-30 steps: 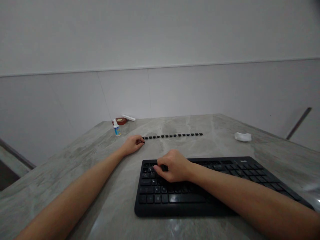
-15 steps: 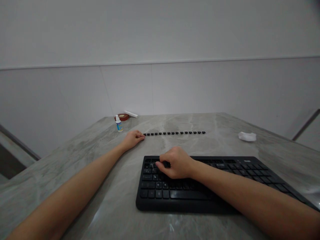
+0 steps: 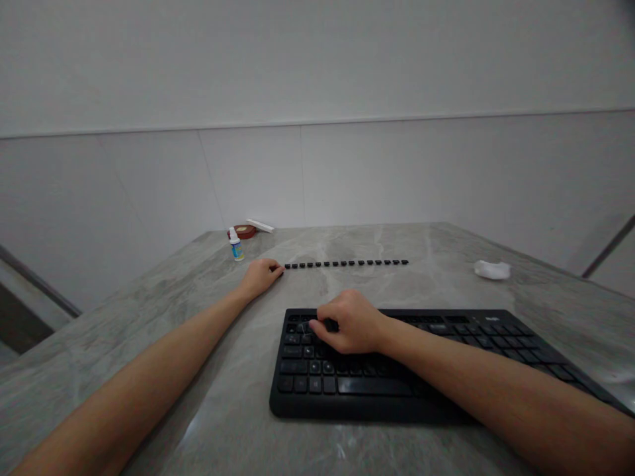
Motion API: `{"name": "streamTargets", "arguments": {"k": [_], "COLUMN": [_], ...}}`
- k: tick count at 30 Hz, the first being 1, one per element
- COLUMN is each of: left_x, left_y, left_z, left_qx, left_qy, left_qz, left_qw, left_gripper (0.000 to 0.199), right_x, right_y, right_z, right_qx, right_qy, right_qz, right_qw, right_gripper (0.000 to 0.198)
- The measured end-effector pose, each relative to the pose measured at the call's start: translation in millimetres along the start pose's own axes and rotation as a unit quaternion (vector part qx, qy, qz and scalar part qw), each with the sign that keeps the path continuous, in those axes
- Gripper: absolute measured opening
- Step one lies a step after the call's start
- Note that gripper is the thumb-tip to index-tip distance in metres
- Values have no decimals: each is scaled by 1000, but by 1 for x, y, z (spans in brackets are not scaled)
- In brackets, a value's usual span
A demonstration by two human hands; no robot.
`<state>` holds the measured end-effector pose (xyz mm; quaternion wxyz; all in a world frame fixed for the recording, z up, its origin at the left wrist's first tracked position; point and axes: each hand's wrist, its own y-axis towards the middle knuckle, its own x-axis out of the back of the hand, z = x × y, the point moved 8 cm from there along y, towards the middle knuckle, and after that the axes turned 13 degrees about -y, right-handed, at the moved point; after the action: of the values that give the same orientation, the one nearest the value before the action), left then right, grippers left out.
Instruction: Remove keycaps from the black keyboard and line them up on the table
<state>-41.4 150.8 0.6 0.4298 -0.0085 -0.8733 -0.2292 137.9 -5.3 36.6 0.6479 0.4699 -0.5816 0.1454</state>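
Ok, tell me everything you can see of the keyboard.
The keyboard is black, seemingly plastic, with a wide space bar and pale lettering. Several key spots near its left end look capless. It lies keys-up on the marbled table; the right hand is over its left part, contact unclear, the forearm hiding its middle.

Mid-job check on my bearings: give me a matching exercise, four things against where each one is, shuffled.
Things
1. Left hand
2. Right hand
3. Bottle
4. White wad

Places
A. Just in front of the red case
B. Off to the right, beyond the right end of the row of black pieces
C. Over the left part of the keyboard
D. At the left end of the row of black pieces

Pairs: 1-D, 2-C, 3-A, 4-B
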Motion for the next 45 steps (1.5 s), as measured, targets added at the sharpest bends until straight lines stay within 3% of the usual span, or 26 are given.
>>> {"name": "streamTargets", "arguments": {"k": [11,20,30,45], "left_x": [19,6,-1,-6], "left_y": [-1,-4,-3,-3], "left_z": [5,-6,-7,-6], "left_qx": [36,-14,-49,-61], "left_qy": [21,-17,-36,-59], "left_qz": [-79,-2,14,30], "left_qw": [996,1000,998,996], "left_gripper": [25,25,19,28], "right_x": [-1,-1,-2,-3], "right_y": [0,0,0,0], "right_z": [0,0,-1,-1], "right_qx": [-5,-3,1,-2], "right_qy": [2,4,7,6], "right_qz": [-1,-3,-4,-12], "right_qw": [1000,1000,1000,1000], "right_gripper": [33,33,34,34]}}
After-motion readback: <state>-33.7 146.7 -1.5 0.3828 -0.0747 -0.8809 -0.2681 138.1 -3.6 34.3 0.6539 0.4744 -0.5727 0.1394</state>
